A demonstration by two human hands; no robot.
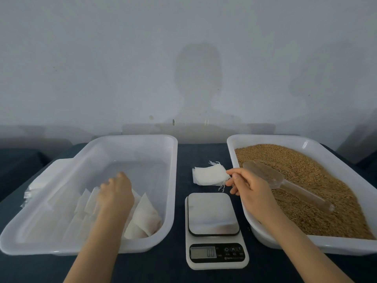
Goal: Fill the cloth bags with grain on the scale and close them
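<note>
Plain pale grey wall (81, 58), soft head-shaped shadow (197, 74) on it, dark blue table (171, 270), possibly cloth-covered

Soft, cool, rather dim indoor light falls from behind the person. A head-and-shoulders shadow (196, 78) lies on the grey wall (81, 58) straight ahead, with a fainter second one to its right. The picture is hazy and low in contrast. The scale (213, 214) platform carries a pale sheen, and its display digits are too blurred to read. Small highlights glint on the grain tray (306, 144) rim. Wide-angle bending bows it and the bag tray (132, 137) outward towards the counter (181, 160) side edges.
</note>
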